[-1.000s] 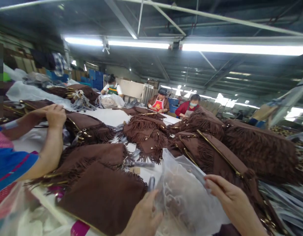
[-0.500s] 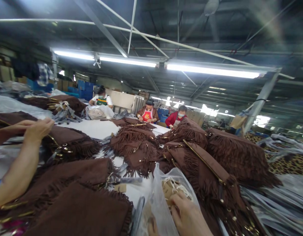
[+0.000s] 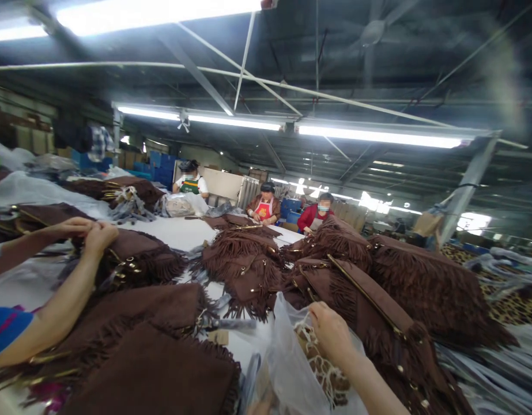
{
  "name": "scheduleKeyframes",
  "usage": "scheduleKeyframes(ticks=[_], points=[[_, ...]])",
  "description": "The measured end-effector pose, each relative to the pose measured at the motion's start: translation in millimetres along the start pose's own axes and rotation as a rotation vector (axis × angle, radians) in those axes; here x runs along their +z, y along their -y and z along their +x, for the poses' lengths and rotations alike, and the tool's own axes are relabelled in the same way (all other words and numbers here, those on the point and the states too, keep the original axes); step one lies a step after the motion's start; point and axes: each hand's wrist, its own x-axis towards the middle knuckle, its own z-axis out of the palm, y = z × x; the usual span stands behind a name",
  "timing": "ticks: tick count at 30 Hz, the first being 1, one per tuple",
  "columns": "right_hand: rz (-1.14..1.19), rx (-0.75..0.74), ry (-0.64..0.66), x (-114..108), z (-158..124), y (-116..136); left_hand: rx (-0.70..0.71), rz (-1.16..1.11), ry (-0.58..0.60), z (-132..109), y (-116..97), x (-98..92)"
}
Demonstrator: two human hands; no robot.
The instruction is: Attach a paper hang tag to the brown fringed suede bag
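A clear plastic bag stands at the bottom centre with brown tags on white strings inside. My right hand is at its upper edge, fingers curled together on the plastic by the look of it. Of my left hand only a blurred bit shows at the bottom edge, against the bag's lower left side; its fingers are hidden. Brown fringed suede-like bags with gold zips lie left of the plastic bag, and another stack lies to its right.
At the left, a co-worker's two hands meet above brown fringed pieces. Three people sit across the white table. More fringed stacks fill the middle. Leopard-print material and plastic wrapping lie at the right.
My right hand has risen from inside the plastic bag to its upper edge, and more of the strung tags shows. The co-worker's hands remain together. The view has tilted up slightly.
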Motion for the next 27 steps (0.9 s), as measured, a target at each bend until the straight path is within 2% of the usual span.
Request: scheduleKeyframes(ticks=[3, 5, 9, 11, 13, 16, 18, 20, 21, 23, 25, 27], points=[[0.161, 0.07, -0.065, -27.4, 0.3, 0.2, -0.008, -0.054, 0.081, -7.8, -12.9, 13.2], [0.281, 0.09, -0.088, -46.2, 1.6, 4.1, -0.05, -0.122, 0.06, -1.5, -22.8, 10.6], [0.489, 0.053, -0.059, -76.5, 0.0, 24.4, -0.157, -0.448, -0.112, 35.1, -52.4, -24.2], [0.59, 0.025, -0.012, -86.6, -5.2, 39.3, -0.157, -0.574, -0.101, 52.8, -70.0, -44.5], [0.656, 0.005, 0.056, -92.1, -13.4, 54.2, -0.148, -0.679, -0.041, 61.8, -85.0, -57.8], [0.71, 0.009, 0.166, -90.1, -29.6, 71.8, -0.107, -0.98, 0.138, 56.2, -95.7, -61.3], [0.798, 0.048, 0.254, -82.0, -42.2, 79.6, -0.134, -1.204, 0.275, 42.7, -92.9, -57.3], [0.94, 0.13, 0.357, -69.9, -55.2, 85.4, -0.233, -1.288, 0.329, 25.3, -83.1, -54.7], [1.022, 0.183, 0.403, -62.9, -61.6, 87.9, -0.275, -1.253, 0.294, 15.7, -76.6, -55.1], [1.168, 0.295, 0.464, -48.1, -73.9, 93.2, -0.303, -1.052, 0.122, -4.8, -63.8, -59.9], [1.264, 0.385, 0.493, -32.8, -85.3, 99.3, -0.232, -0.745, -0.042, -26.8, -54.6, -66.4], [1.301, 0.439, 0.505, -17.2, -96.2, 106.4, -0.121, -0.441, -0.079, -48.9, -50.6, -67.6]])
